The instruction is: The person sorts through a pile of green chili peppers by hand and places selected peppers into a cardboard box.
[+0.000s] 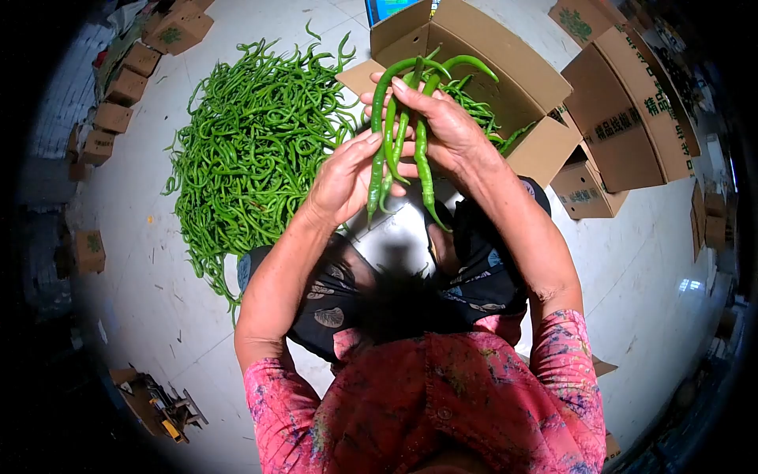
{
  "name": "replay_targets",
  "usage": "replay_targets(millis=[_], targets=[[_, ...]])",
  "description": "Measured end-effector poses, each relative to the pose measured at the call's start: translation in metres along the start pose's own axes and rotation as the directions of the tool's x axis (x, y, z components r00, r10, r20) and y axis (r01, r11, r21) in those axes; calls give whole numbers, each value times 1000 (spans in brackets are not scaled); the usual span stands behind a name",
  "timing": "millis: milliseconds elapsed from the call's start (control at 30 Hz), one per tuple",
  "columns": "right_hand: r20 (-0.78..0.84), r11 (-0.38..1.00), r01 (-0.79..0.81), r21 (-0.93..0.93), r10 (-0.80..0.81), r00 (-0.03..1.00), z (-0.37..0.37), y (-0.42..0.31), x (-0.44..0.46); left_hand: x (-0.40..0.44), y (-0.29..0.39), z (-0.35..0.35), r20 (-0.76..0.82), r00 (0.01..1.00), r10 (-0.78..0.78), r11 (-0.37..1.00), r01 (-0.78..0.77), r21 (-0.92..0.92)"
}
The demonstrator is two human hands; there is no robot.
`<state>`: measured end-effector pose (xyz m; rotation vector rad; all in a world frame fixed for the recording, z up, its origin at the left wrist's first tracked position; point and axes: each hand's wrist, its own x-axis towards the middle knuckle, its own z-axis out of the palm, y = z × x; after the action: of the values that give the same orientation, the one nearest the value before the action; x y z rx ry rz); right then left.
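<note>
Green peppers (390, 122): gripped in my left hand (345, 175) and right hand (444, 130)
Pile (245, 150): on the floor (150, 292), leftward
Carton (493, 59): open, more peppers (475, 104) inside, partly behind my right hand

Pepper pile (253, 150) on flr (134, 276), L of box (545, 146) w/ peppers (480, 109) in.

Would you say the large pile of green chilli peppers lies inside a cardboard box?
No, the green chilli pile lies on the pale floor.
</note>
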<state>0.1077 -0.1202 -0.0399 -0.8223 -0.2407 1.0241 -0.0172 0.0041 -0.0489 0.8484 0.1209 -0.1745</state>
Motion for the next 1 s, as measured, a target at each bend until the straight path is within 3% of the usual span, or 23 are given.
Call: replay_targets(millis=[233,367,467,567,700,767,800,833,900,967,1000], targets=[[44,977,101,-189,-94,995,1,11,4,-1,-9,5,-94,995,18,984,-2,176],[41,947,203,-247,-199,979,18,18,-4,-1,-19,1,-52,999,15,992,-9,125],[44,922,79,-378,-67,997,17,14,-8,-3,-18,6,-80,997,-6,997,12,72],[-3,843,1,-538,-4,1000,20,12,-17,-6,-14,6,-138,988,66,994,-53,94],[-12,754,133,-643,-184,983,16,23,-16,0,13,-6,-325,907,267,949,-189,254],[12,338,162,-927,-405,914,10,34,-14,9,29,-3,-431,822,371,911,-231,342],[42,173,59,-983,-98,994,24,7,-31,14,34,-17,-395,835,383,892,-224,393],[165,-56,168,-984,50,985,23,1,-38,19,43,-12,-426,819,385,864,-157,478],[457,-316,434,-844,1,889,6,31,-45,37,55,-8,-371,840,396,766,-80,637],[603,-406,576,-710,73,794,-8,47,-55,61,62,8,-266,869,417,604,-46,796],[625,-332,615,-715,90,775,-13,58,-55,75,62,10,-181,884,431,536,-90,839]])
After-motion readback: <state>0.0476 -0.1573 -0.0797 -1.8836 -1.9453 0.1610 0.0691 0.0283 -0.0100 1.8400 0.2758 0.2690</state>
